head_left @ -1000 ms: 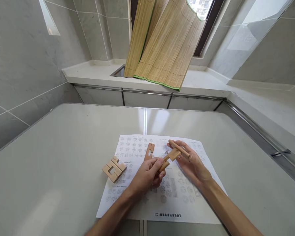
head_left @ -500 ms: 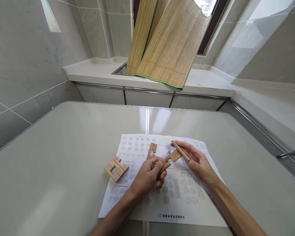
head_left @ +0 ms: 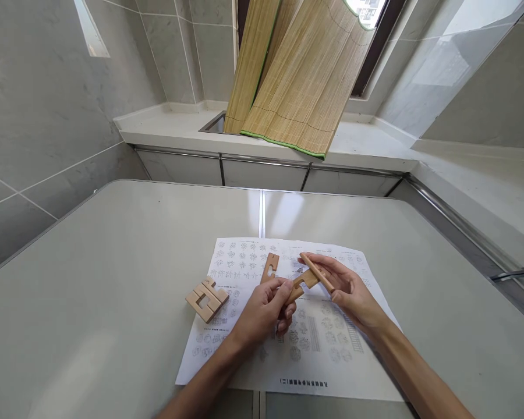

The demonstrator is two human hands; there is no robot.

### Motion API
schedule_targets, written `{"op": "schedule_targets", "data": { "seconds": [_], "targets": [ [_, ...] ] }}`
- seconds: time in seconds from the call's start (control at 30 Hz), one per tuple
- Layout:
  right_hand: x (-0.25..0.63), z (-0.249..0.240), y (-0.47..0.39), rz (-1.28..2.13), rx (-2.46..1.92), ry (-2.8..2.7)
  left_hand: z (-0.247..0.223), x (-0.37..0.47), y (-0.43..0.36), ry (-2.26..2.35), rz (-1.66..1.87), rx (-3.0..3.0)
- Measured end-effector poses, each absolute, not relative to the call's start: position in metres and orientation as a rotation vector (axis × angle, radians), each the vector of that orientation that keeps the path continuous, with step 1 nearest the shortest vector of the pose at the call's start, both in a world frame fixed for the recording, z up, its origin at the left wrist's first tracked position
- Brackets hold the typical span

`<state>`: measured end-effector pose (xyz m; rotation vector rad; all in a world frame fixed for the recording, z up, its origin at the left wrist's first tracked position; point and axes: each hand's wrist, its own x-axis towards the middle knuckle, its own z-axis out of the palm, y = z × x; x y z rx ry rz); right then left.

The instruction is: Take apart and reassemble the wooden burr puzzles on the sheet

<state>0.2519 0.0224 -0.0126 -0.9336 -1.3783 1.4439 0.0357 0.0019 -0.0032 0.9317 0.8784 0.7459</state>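
My left hand (head_left: 268, 304) pinches one end of a notched wooden puzzle piece (head_left: 311, 278), its cut-out facing up between the two hands. My right hand (head_left: 351, 288) grips a second flat wooden puzzle piece (head_left: 318, 273), seen nearly edge-on and crossing the far end of the notched one. Where the two pieces meet, I cannot tell whether they interlock. Just beyond my left fingers another notched wooden piece (head_left: 270, 266) lies on the printed sheet (head_left: 332, 372). Left of my hands sits a small assembly of joined wooden pieces (head_left: 207, 298) with a square opening.
The sheet, covered in small line diagrams, lies on a pale table (head_left: 113, 279) with a seam down its middle. Past the far edge is a white ledge (head_left: 166, 131), where a bamboo mat (head_left: 305, 75) hangs down. A metal rail (head_left: 458, 224) runs along the right side.
My right hand has shifted slightly left, sliding its flat piece further along the notched piece toward my left hand. My left hand stays put.
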Motion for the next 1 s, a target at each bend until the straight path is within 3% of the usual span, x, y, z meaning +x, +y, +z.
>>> {"op": "schedule_targets", "data": {
  "seconds": [1.0],
  "targets": [
    [0.249, -0.025, 0.022, 1.685, -0.812, -1.389, -0.006, 0.035, 0.001, 0.86, 0.746, 0.961]
  ]
}}
